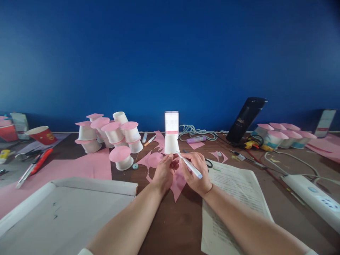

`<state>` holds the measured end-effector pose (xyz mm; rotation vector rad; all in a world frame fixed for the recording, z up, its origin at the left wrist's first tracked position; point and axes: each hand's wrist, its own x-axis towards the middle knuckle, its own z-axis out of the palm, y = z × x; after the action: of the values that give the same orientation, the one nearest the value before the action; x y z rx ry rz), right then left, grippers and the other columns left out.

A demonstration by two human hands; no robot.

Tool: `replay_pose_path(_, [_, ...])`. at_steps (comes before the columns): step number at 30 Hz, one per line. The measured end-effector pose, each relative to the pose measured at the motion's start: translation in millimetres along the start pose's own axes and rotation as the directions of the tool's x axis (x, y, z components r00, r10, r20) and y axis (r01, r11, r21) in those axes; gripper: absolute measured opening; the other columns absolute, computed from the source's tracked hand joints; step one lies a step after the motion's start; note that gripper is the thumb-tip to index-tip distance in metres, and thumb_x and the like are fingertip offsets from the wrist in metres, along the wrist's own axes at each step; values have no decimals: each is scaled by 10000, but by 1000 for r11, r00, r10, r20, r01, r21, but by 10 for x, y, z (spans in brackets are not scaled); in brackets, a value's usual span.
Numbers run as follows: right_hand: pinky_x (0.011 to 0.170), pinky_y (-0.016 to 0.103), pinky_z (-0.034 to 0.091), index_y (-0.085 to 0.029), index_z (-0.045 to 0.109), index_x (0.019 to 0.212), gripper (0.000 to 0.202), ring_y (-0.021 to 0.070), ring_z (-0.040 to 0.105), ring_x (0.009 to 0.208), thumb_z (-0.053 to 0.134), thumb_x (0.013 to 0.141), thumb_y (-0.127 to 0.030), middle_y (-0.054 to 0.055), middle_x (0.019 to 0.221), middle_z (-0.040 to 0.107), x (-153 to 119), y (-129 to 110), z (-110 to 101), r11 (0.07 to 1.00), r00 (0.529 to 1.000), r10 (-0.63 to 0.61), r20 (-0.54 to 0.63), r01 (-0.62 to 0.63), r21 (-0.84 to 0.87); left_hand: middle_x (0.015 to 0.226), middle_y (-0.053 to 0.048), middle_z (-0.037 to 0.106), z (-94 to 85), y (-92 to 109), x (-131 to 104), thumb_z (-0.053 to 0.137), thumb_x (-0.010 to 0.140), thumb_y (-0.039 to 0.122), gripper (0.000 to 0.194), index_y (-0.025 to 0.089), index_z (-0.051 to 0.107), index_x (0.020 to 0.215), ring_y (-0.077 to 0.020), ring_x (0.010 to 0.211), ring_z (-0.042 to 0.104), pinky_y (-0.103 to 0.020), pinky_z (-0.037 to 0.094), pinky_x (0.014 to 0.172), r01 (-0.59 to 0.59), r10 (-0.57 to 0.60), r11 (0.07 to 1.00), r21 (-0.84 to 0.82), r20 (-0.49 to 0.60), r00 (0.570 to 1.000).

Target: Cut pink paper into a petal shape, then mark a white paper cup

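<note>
The right hand [198, 173] is closed around a white pen [191, 165], gripping it between thumb and fingers; its blue end points back toward the wrist, and its other end reaches up and left to the lower rim of a white cup [171, 146]. That cup stands upside down on the desk [164, 226], directly beyond the two hands and between them.

The left hand [165, 171] has its fingers curled inward, with thumb and fingertips close against the cup's near rim; I cannot tell whether they pinch the rim, a bit of paper or only rest there. A pointed pink paper scrap [178, 186] lies beneath and between the hands.

Beyond the cup, a pixelated screen [171, 123] covers its upper part from sight. Left of the left hand sits a single pink-topped cup [124, 163], with a small teal roll [135, 166] just beside it; farther out in that direction is a stack of pink-topped cups [113, 131]. A white tray [79, 216] lies to the left of the left forearm. Under the right forearm is a written sheet [233, 187], and beyond the right hand lie a purple tube [196, 140] and a coiled pale cable [198, 131].
</note>
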<state>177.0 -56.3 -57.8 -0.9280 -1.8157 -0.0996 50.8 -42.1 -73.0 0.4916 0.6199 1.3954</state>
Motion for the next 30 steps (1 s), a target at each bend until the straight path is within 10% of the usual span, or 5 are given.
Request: replay_pose_path(30, [863, 366, 428, -221, 585, 996, 149, 170, 648, 814, 567, 852, -187, 26, 912, 708, -13, -36, -8, 999, 996, -52, 68, 53, -7, 655, 13, 562, 12, 0, -12, 748, 687, 277, 179, 161, 612, 702, -104, 628, 521, -248, 406, 670, -58, 53, 995, 84, 63, 997])
